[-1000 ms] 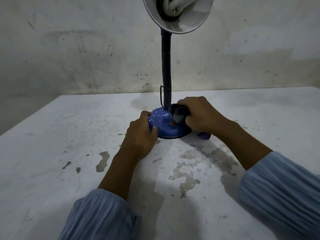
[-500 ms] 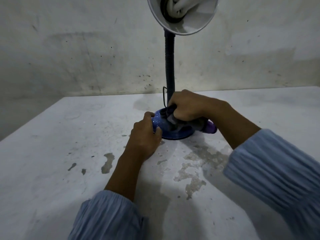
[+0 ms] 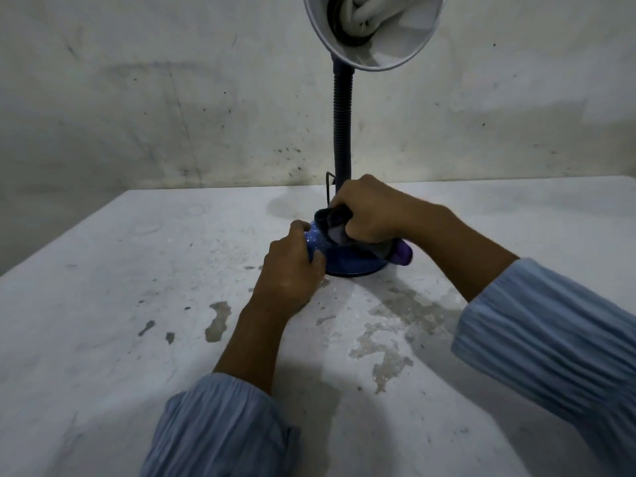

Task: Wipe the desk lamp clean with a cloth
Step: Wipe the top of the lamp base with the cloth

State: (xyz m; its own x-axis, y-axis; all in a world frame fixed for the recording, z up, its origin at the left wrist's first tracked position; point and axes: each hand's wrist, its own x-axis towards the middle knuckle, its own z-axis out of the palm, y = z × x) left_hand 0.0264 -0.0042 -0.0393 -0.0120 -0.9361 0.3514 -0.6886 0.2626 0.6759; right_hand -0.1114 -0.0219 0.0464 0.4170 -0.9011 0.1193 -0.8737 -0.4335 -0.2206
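Two pale blue sleeves (image 3: 220, 425) reach forward over a stained white worktop (image 3: 103, 339) with patches of worn paint. The left hand (image 3: 289, 273) curls its fingers and thumb round the near-left edge of the desk lamp (image 3: 342, 139), gripping its speckled blue base (image 3: 347, 265). Just beyond, the right hand (image 3: 373, 213) clutches a bunched dark cloth (image 3: 335, 223) and presses it onto the top of the base, at the foot of the ribbed flexible neck. A purple end of the cloth hangs off the base's right side. The lamp's white shade (image 3: 373, 31) faces the camera before a scuffed wall (image 3: 155, 98).
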